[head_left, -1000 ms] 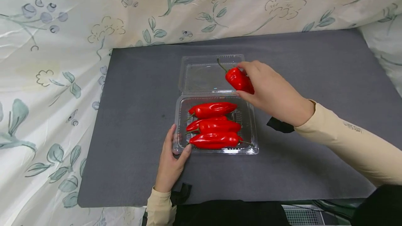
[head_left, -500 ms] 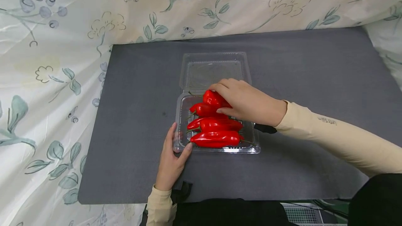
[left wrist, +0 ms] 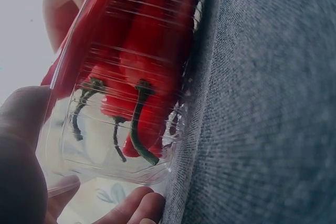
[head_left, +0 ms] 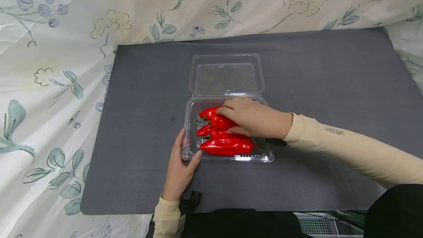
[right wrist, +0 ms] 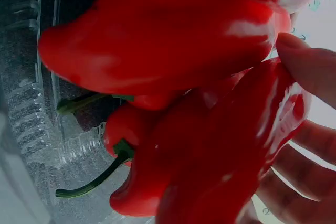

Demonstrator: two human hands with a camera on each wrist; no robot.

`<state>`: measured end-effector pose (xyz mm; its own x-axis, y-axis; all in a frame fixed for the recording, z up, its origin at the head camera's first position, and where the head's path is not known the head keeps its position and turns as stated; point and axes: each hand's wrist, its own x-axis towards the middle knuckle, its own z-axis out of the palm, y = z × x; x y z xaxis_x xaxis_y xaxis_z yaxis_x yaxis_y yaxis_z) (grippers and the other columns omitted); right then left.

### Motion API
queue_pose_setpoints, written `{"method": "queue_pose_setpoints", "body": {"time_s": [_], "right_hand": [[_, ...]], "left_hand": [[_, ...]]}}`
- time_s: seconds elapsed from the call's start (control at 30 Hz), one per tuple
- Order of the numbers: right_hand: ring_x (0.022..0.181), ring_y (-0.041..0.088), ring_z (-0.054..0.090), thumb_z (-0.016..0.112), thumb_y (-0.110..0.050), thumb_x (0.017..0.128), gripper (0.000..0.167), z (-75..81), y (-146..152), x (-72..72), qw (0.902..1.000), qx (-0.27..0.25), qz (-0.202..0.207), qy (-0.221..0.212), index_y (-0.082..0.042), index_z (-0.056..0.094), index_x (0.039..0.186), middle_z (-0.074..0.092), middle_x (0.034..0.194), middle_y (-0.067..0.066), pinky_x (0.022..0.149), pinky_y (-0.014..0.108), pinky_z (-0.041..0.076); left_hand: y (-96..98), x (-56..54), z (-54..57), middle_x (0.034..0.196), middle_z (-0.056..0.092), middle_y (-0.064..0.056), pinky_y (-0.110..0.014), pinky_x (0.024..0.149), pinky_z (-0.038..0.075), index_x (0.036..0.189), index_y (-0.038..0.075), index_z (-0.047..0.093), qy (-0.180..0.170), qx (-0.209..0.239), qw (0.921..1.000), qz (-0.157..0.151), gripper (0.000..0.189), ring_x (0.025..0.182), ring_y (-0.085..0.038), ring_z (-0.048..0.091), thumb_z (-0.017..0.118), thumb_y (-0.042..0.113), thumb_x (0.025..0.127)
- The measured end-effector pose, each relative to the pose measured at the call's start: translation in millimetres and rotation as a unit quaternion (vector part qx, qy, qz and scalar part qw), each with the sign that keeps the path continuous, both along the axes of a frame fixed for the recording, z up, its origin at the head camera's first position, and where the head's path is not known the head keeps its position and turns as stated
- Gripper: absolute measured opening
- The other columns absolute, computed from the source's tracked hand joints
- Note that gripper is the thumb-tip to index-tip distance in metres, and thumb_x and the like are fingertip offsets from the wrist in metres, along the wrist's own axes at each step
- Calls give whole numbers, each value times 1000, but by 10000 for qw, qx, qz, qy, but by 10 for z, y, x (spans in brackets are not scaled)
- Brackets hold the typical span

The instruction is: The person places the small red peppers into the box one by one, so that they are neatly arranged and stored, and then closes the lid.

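A clear plastic clamshell container (head_left: 228, 159) lies with its lid (head_left: 228, 74) folded back behind it. Several shiny red peppers with green stems fill the tray, the front one (head_left: 226, 147) lying lengthwise near the front wall. My right hand (head_left: 254, 118) grips another red pepper (head_left: 222, 122) on top of the others, its thumb (right wrist: 302, 59) and fingers on either side of it in the right wrist view. At the front left corner, my left hand (head_left: 178, 173) holds the container between thumb and fingers. Through the side wall, the left wrist view shows pepper stems (left wrist: 139, 121).
A dark grey cloth-covered table (head_left: 148, 120) lies under the container. Floral fabric (head_left: 66, 102) hangs behind and at the left. Black straps (head_left: 191, 202) sit at the wrists, and cables and a grid-like object (head_left: 317, 225) show below the table's front edge.
My right hand has brought the pepper from over the lid left and down onto the peppers in the tray. My left hand has stayed at the container's corner.
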<state>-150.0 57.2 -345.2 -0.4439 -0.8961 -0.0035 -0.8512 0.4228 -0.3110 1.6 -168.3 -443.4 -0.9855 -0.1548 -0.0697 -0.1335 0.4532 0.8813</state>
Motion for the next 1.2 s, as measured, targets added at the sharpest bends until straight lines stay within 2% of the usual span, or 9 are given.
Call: {"method": "queue_pose_setpoints", "body": {"time_s": [0.5, 0.8, 0.97, 1.2], "right_hand": [[98, 20, 54, 81, -33, 76, 64, -58, -12, 23, 9999, -89, -40, 79, -7, 54, 128, 57, 112, 7, 86, 33, 50], [100, 21, 56, 81, -37, 75, 65, -48, 3, 35, 9995, -54, -273, 178, -8, 56, 127, 59, 114, 7, 86, 34, 50], [103, 21, 56, 81, -39, 75, 67, -20, 57, 15, 9992, -121, -331, 163, -8, 55, 128, 59, 116, 7, 88, 35, 50], [102, 21, 56, 79, -36, 79, 59, 57, 207, -23, 9974, -431, -536, 223, -7, 57, 126, 60, 115, 7, 87, 35, 50]], "left_hand": [[2, 6, 32, 133, 49, -8, -55, 95, 42, 150, 37, 23, -36, -44, 10000, 45, 77, 120, -24, 47, 68, 37, 88], [4, 1, 21, 135, 47, -8, -54, 94, 43, 150, 39, 22, -24, -53, 10000, -7, 77, 122, -24, 47, 68, 37, 88], [3, 8, 13, 135, 47, -8, -54, 96, 42, 150, 40, 21, -45, -32, 10000, -19, 78, 121, -24, 47, 68, 37, 88], [16, 17, 10, 134, 49, -6, -48, 93, 43, 150, 38, 21, -43, -56, 10000, 24, 78, 116, -21, 47, 68, 36, 88]]}}
